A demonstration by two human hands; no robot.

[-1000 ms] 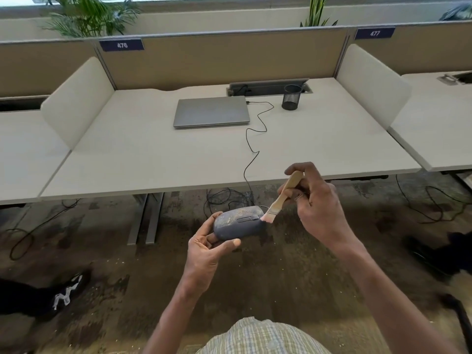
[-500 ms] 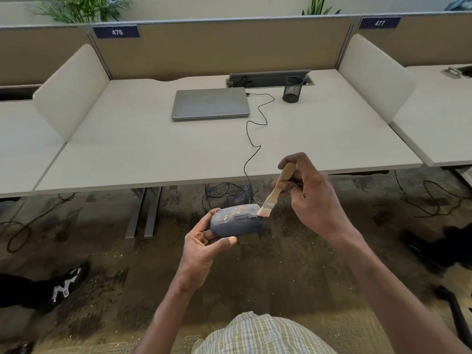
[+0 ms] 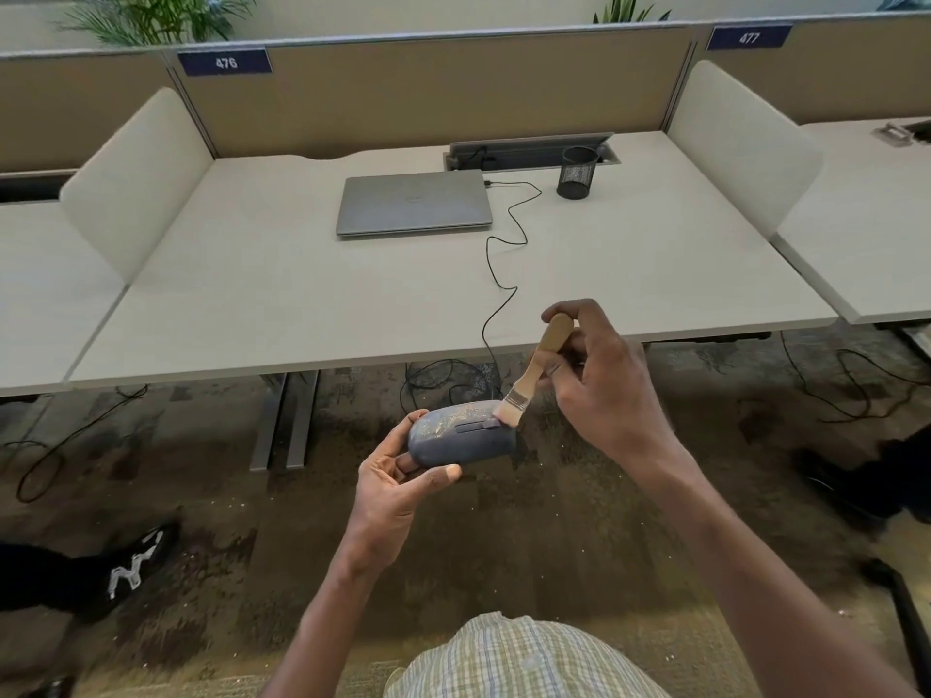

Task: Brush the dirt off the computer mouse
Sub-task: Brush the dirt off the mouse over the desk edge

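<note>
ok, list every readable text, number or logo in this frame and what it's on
"476": white digits on the blue desk tag at the top of the partition, left.
"477": white digits on the blue desk tag at the top of the partition, right.
Laptop: a round lid logo, too small to read.
Shoe: white markings, not legible as text.
Mouse and brush: no text visible.
</note>
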